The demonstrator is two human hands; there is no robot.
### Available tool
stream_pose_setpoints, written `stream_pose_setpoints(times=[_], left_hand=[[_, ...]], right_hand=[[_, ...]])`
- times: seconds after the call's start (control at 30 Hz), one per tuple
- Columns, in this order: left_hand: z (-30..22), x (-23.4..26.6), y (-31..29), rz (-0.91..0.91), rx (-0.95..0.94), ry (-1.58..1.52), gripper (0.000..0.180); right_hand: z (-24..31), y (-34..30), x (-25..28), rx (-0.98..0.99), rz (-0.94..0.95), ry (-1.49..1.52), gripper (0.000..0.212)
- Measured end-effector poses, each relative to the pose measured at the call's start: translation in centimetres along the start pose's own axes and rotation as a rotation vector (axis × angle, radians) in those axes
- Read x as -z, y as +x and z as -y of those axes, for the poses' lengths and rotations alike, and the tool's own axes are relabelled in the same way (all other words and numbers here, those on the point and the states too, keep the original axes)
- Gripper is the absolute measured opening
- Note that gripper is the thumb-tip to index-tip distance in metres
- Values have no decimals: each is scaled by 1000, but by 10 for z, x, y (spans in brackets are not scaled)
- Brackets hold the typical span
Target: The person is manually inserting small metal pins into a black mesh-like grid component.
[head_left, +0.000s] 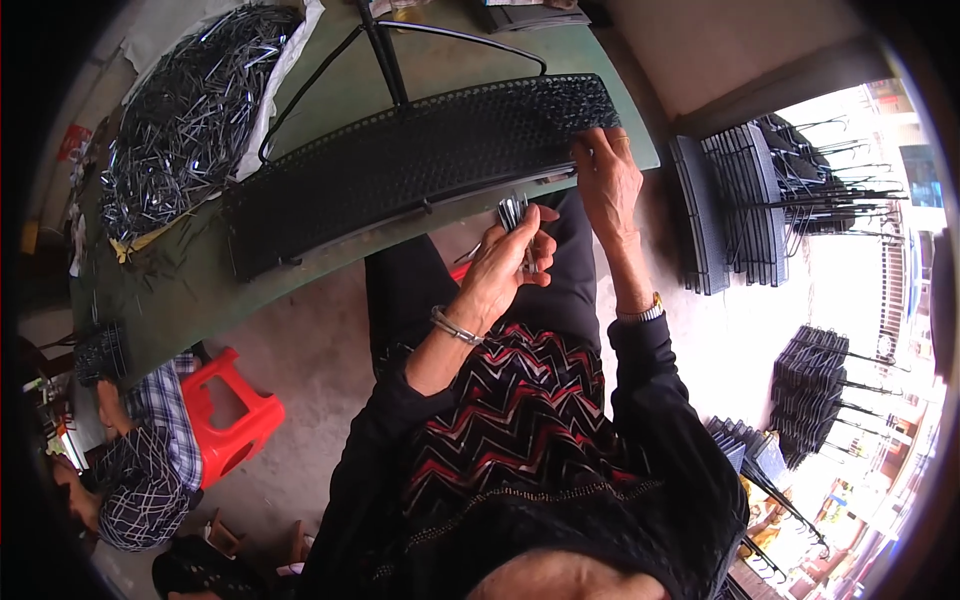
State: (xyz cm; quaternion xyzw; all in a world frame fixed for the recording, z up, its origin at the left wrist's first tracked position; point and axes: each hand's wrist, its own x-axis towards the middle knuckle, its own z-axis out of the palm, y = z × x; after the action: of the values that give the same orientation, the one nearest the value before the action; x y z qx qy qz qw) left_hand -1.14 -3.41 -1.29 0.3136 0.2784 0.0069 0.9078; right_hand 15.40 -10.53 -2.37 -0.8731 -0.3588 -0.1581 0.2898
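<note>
A long, slightly curved black mesh rack [430, 160] lies across the green table, with black metal rods rising from its far side. My left hand [500, 265] is closed round a small bunch of thin metal strips [512, 212], just off the rack's near edge. At the rack's right end, my right hand [608, 185] has its fingertips pinched together against the mesh edge. Whatever sits between those fingertips is hidden. A narrow bar runs along the rack's near edge.
A large heap of dark metal strips [200, 120] lies on a white sheet at the table's [330, 262] far left. To the right stand stacked mesh racks [745, 205], with another stack [810, 390] nearer. On the left, a co-worker [150, 480] is beside a red stool [235, 415].
</note>
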Motion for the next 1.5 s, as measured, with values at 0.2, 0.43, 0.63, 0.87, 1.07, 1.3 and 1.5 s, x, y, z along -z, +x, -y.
stream_pose_setpoints(times=[0.2, 0.43, 0.63, 0.87, 1.07, 1.3, 1.5], left_hand=[[7, 15, 5, 62, -50, -46, 33], [6, 16, 5, 31, -139, -64, 29], [0, 14, 0, 67, -139, -74, 31], [-2, 14, 0, 67, -139, -25, 30], [-2, 11, 2, 73, -128, -30, 20], [-7, 13, 3, 56, -107, -12, 29], [-7, 22, 9, 62, -103, 62, 33]], right_hand=[[1, -1, -2, 48, -104, 66, 8], [6, 13, 0, -24, -28, 14, 13], [4, 9, -3, -52, -27, -29, 15], [26, 2, 34, -169, 230, 268, 27], [28, -8, 48, -306, 760, 836, 24], [23, -8, 36, -305, 670, 846, 18], [27, 0, 30, -357, 688, 862, 19]])
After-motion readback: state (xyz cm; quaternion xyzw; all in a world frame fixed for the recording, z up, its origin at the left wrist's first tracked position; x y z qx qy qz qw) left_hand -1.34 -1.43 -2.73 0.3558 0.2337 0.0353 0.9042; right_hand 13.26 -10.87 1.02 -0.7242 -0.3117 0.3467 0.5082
